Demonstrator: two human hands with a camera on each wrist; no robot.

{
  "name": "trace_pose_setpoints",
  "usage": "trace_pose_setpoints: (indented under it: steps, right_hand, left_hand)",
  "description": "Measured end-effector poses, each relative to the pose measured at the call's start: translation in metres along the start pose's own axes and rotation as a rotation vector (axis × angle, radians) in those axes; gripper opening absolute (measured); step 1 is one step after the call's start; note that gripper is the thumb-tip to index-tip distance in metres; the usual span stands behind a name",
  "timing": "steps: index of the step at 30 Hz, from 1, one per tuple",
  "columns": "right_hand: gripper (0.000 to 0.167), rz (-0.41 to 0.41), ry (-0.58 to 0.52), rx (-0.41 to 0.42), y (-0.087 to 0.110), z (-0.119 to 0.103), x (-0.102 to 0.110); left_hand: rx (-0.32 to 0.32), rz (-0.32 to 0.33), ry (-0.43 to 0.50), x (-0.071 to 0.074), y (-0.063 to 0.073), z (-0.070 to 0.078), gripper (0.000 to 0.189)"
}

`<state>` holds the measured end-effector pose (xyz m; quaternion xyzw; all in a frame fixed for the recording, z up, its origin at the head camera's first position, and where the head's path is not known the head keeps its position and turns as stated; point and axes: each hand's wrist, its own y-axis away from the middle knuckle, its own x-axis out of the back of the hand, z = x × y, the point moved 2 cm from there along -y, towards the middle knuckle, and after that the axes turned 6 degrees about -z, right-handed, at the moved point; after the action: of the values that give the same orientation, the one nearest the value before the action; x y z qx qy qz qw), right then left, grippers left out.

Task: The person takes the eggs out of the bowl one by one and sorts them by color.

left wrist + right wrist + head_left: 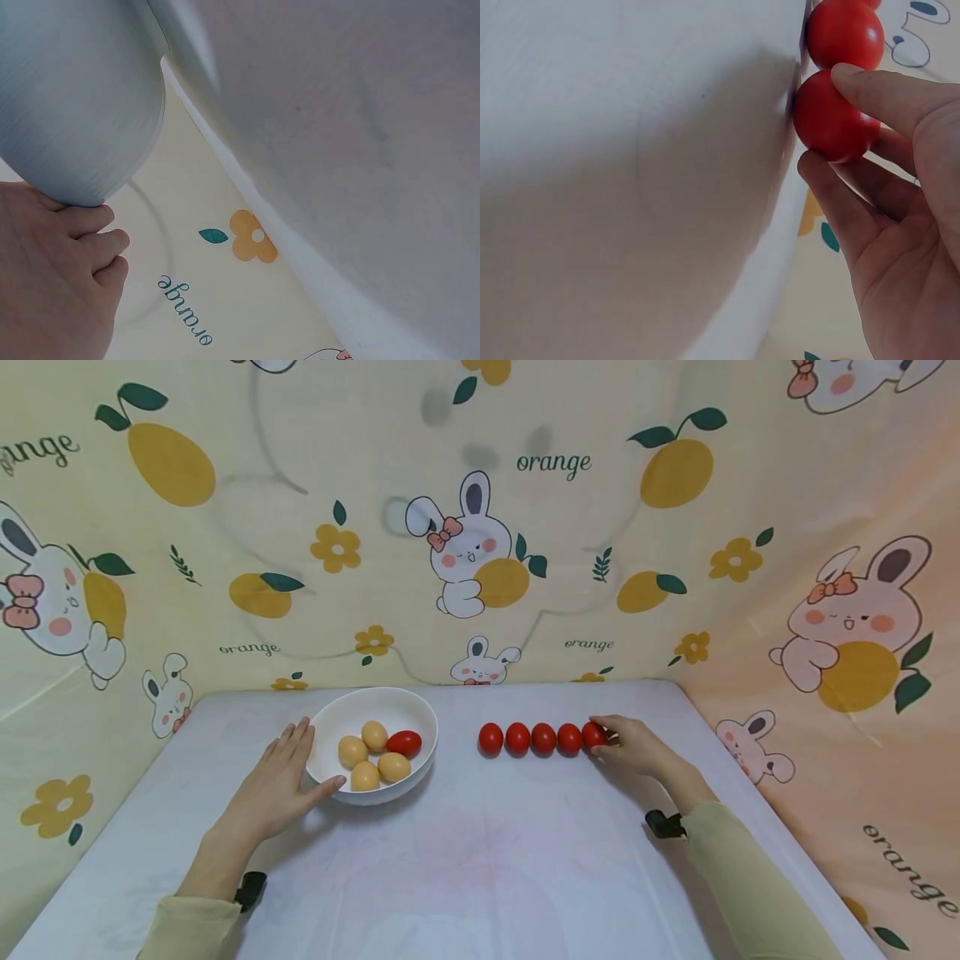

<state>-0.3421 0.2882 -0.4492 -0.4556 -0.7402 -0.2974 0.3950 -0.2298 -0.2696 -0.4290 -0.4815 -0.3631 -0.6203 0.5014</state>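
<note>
My left hand [273, 785] rests against the left side of a white bowl [416, 714], fingers fairly straight along its outside and thumb at the near rim. In the left wrist view, fingertips touch the bowl's outer wall [82, 97]. Inside the bowl lie several beige eggs [365, 776] and one oval red tomato [404, 743]. To the right, several smooth red tomatoes [517, 739] form a row on the table. My right hand [633, 745] pinches the rightmost tomato [832, 116] between thumb and fingers. That tomato still touches or nearly touches its neighbour [845, 34].
A white table [465, 860] carries everything. Patterned cloth [570, 527] with rabbits and oranges hangs behind it and along both sides. Each forearm wears a small black wrist camera [251, 891] near its sleeve.
</note>
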Motion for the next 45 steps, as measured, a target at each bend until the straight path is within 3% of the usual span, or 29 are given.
trace_pose_setpoints:
  steps: [29, 38, 45]
  right_hand:
    - [0.064, -0.011, -0.006, 0.005, 0.003, -0.007, 0.000]
    - [0.061, 0.088, 0.069, 0.111, 0.003, -0.015, 0.003]
    - [0.060, 0.163, 0.077, 0.179, -0.004, -0.043, 0.001]
  left_hand:
    - [-0.042, 0.007, 0.041, 0.001, 0.002, -0.001, 0.107]
    - [-0.038, 0.008, 0.048, 0.001, 0.003, -0.001, 0.107]
    - [-0.032, 0.007, 0.039, 0.001, 0.002, -0.001, 0.108]
